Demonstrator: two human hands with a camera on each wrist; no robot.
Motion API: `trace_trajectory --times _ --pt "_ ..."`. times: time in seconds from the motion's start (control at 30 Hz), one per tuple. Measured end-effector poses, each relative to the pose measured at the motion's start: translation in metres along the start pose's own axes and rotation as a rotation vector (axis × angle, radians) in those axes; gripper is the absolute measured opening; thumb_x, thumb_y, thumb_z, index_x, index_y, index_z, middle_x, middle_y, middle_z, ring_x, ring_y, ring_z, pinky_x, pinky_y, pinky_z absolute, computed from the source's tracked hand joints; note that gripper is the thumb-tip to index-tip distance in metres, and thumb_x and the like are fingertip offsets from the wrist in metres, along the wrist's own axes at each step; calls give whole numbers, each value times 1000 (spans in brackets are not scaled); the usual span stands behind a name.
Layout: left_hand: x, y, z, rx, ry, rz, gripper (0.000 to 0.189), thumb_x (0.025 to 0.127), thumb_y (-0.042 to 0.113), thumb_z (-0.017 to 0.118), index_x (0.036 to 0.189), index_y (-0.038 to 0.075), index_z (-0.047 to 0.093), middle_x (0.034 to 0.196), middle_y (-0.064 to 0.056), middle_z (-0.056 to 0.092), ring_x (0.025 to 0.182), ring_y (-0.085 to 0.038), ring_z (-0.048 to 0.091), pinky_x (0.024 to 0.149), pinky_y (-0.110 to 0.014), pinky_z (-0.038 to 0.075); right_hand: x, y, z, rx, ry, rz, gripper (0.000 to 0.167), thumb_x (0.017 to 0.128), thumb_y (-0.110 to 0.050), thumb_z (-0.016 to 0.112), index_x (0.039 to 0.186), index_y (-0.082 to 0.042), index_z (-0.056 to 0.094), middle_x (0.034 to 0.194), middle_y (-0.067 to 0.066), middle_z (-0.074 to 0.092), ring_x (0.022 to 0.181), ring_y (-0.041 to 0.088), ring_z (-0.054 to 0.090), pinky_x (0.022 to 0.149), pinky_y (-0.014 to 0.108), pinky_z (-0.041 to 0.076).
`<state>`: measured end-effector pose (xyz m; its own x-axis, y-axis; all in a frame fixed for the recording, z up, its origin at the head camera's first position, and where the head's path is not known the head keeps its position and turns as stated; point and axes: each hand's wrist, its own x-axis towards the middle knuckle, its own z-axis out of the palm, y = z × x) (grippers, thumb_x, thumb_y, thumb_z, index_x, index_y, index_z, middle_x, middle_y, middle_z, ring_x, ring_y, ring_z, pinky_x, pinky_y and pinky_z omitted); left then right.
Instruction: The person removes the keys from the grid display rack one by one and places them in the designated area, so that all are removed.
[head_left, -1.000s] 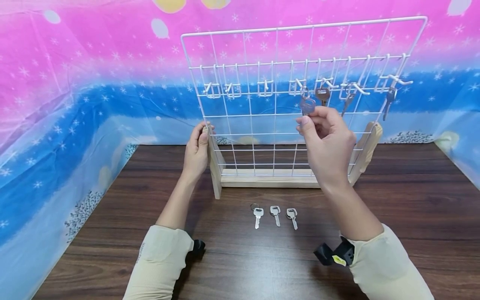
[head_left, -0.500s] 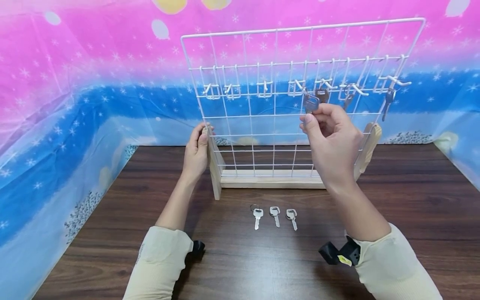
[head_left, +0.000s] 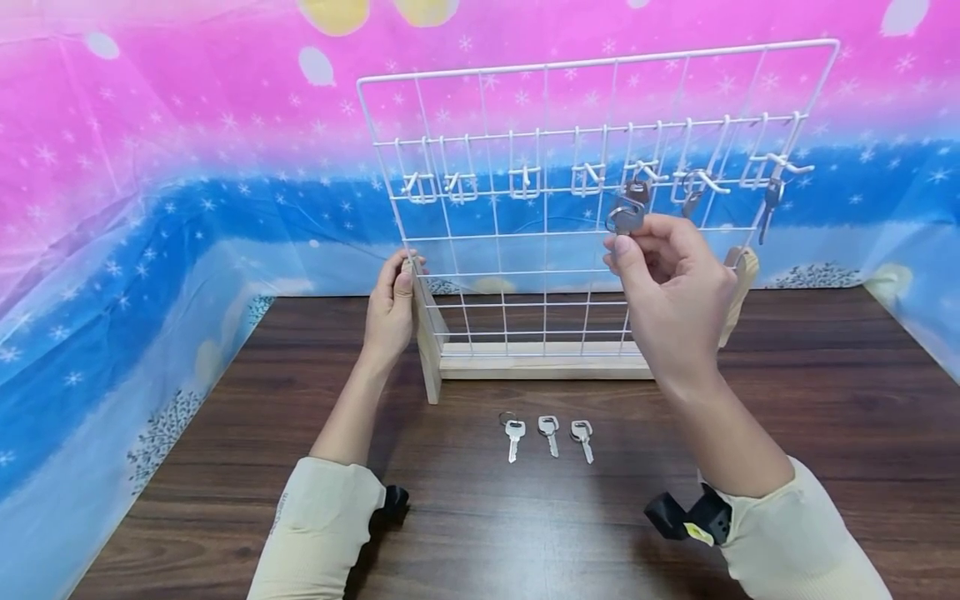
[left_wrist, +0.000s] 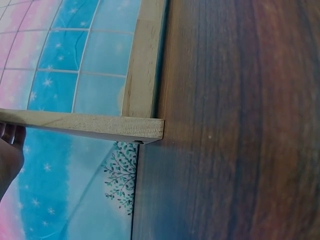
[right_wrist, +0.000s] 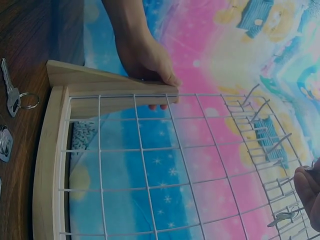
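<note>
My right hand point(head_left: 675, 287) pinches a metal key point(head_left: 627, 217) with a ring, holding it up in front of the white wire grid rack point(head_left: 528, 237). Just behind it, one key point(head_left: 637, 191) hangs on a hook and is partly covered. To the right hang another key point(head_left: 692, 203) and a third key point(head_left: 770, 204) at the end. My left hand point(head_left: 392, 304) grips the rack's wooden side post point(head_left: 425, 333), thumb in front. In the right wrist view, the fingertips of the right hand point(right_wrist: 310, 192) show at the edge.
Three keys with rings lie on the brown table in front of the rack: a left key point(head_left: 514, 437), a middle key point(head_left: 549, 433) and a right key point(head_left: 582, 437). Several white hooks point(head_left: 525, 179) line the grid. A patterned cloth point(head_left: 187, 208) stands behind.
My right hand has shifted slightly right and down with the key, from near the middle hook to in front of a hanging key. My left hand has kept its hold on the post.
</note>
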<state>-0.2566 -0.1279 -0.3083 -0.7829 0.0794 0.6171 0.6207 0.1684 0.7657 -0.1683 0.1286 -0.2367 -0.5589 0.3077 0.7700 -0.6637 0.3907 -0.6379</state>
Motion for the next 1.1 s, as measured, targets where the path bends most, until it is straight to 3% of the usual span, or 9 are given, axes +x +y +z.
trace_trajectory --times 0.43,0.9,1.1 --pt "0 -1 0 8 -16 24 31 99 -1 29 125 -14 40 116 -30 49 106 -41 48 87 -28 39 -12 5 -18 -63 -45 -53 9 85 2 62 92 7 64 83 13 69 71 5 65 60 15 48" --pt "1 0 0 -3 -18 30 31 99 1 29 124 -13 41 114 -29 50 105 -42 47 84 -26 39 -42 29 -41 -129 -185 82 11 84 5 62 95 5 60 83 14 68 71 -3 63 63 12 47" --pt "1 0 -1 -1 -9 20 31 99 1 30 124 -13 41 114 -29 50 104 -40 48 84 -25 39 -54 41 -46 -96 -271 239 17 85 4 62 100 4 53 81 8 67 68 -1 63 61 15 49"
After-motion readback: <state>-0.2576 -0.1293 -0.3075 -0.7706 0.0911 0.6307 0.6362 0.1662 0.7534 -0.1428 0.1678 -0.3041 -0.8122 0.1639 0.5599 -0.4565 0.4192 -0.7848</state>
